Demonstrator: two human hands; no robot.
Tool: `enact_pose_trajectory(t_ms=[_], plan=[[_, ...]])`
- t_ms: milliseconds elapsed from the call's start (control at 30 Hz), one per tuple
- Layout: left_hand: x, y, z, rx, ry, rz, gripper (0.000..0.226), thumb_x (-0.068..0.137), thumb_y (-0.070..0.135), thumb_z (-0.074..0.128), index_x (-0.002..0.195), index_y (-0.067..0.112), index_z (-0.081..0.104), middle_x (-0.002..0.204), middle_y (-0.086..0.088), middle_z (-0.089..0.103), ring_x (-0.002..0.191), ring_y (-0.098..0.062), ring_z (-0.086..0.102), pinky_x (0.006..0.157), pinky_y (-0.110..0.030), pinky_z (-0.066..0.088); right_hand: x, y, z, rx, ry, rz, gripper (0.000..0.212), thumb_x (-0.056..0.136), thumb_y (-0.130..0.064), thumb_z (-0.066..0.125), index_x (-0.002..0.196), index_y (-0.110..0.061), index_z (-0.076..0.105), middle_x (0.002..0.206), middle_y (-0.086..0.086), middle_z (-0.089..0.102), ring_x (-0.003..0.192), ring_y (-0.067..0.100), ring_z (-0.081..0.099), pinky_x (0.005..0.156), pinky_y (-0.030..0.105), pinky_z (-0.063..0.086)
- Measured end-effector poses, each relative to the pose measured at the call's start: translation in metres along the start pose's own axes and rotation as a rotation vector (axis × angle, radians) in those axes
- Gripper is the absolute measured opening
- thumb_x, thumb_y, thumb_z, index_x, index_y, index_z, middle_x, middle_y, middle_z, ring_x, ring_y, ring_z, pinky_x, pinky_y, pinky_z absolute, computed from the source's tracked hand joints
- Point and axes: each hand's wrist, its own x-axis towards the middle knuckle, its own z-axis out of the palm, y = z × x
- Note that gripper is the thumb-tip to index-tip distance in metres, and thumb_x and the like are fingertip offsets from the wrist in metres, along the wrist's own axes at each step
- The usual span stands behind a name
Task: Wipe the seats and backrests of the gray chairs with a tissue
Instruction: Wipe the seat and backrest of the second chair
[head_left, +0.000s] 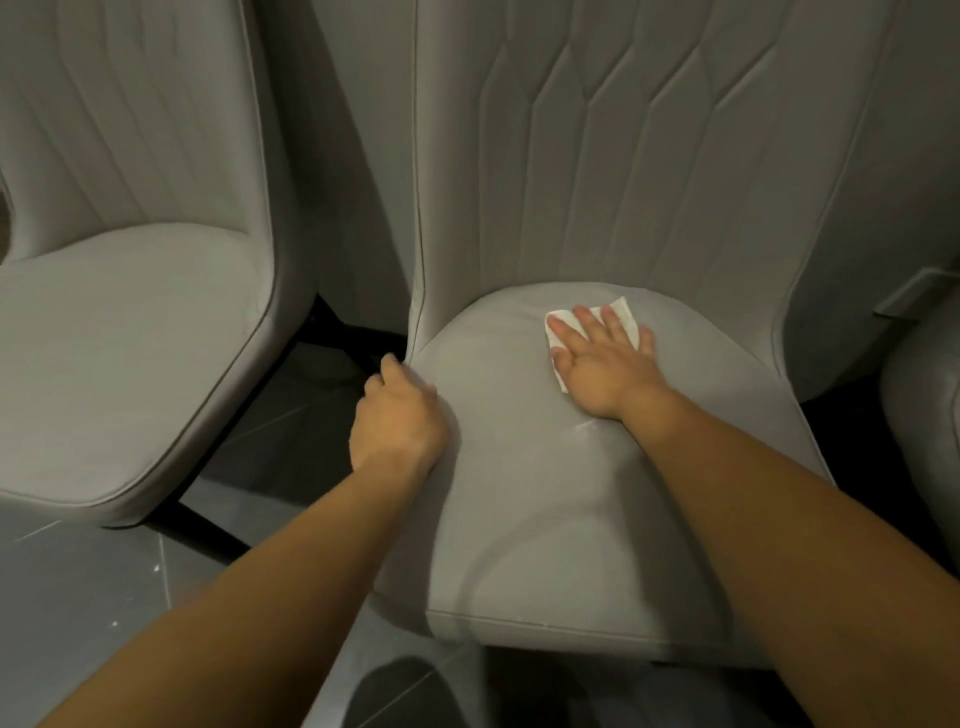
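**While the tissue lies at the seat's rear: wiping stage**

The tissue (618, 317) lies flat on the near chair's seat (545, 519), close to the backrest (649, 156). The right hand (602, 358) presses it, fingers straight. The left hand (397, 415), fingers curled, grips the seat's left edge, well apart.

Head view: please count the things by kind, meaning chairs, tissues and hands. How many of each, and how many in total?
Gray upholstered chairs: 3 (middle chair, left chair, right chair, only its edge in view)
White paper tissue: 1
Bare hands: 2 (left hand, right hand)
Total: 6
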Motion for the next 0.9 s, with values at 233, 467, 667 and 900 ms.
enact_pose_trajectory(t_ms=[233,467,667,900], plan=[[0.010,0.020,0.009,0.036,0.008,-0.173,0.083,0.092,0.073,0.025,0.140,0.007,0.040,0.136,-0.016,0.053,0.122,-0.035,0.051,0.089,-0.044,0.038,-0.018,-0.010,0.001,0.063,-0.043,-0.006,0.075,0.091,-0.077,0.021,0.156,-0.046,0.003,0.167,-0.011,-0.008,0.153,0.018,-0.014,0.118,0.056,-0.010],[0.010,0.017,0.013,0.099,0.063,-0.143,0.084,0.090,0.076,0.023,0.135,0.008,0.043,0.130,-0.018,0.055,0.116,-0.038,0.053,0.083,-0.044,0.038,-0.130,-0.007,0.021,0.048,0.011,-0.221,0.082,0.082,-0.084,0.010,0.156,-0.047,0.006,0.167,-0.010,0.001,0.154,0.019,-0.008,0.121,0.052,-0.003],[0.011,0.016,0.022,0.150,0.134,-0.124,0.080,0.090,0.074,0.022,0.128,0.007,0.046,0.123,-0.021,0.058,0.110,-0.041,0.055,0.075,-0.044,0.035,-0.161,0.002,0.024,0.031,0.006,-0.161,0.078,0.084,-0.084,0.009,0.154,-0.051,0.001,0.166,-0.016,-0.005,0.153,0.016,-0.012,0.120,0.052,-0.005],[0.012,0.012,0.027,0.150,0.191,-0.104,0.077,0.090,0.073,0.022,0.122,0.008,0.048,0.115,-0.018,0.061,0.103,-0.037,0.058,0.071,-0.040,0.035,0.009,0.020,-0.004,0.059,-0.006,0.040,0.070,0.093,-0.076,0.018,0.155,-0.048,0.005,0.167,-0.012,-0.005,0.153,0.020,-0.010,0.118,0.059,-0.006]])
